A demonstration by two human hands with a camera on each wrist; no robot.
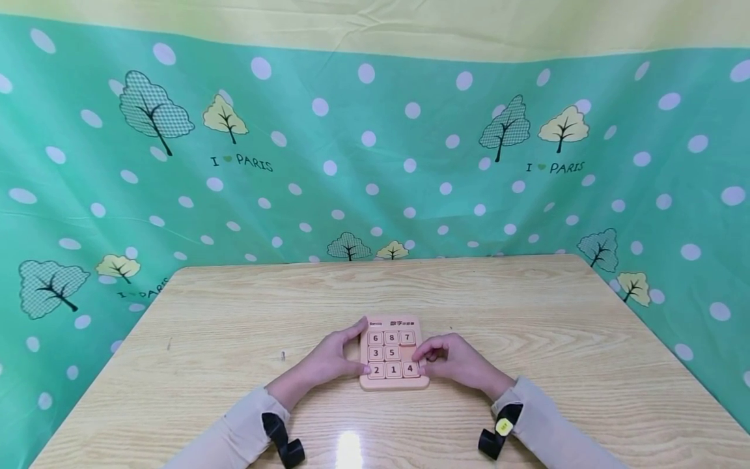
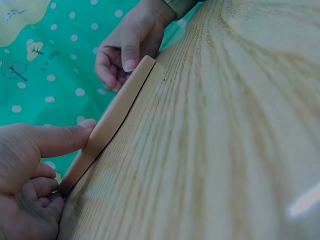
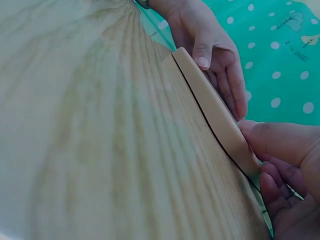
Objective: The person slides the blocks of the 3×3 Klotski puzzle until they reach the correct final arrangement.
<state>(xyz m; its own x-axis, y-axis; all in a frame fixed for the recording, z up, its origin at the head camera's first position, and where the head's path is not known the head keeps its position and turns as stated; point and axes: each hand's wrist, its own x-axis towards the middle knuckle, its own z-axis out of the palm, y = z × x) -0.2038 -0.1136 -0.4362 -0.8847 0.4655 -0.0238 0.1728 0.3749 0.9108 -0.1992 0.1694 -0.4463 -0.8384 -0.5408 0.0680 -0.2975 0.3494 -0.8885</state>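
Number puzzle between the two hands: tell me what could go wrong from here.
The right hand has a fingertip close to the gap, which might block a tile sliding in.
The 7 tile, 5 tile and 4 tile border that gap; a stray push could shift one.
If the left hand loosens, the number puzzle might skid.

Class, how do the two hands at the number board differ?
The left hand holds the number board by its left side; the right hand is at the right. The left hand's thumb and index finger are spread wide; the right hand's are close together. Both touch the board.
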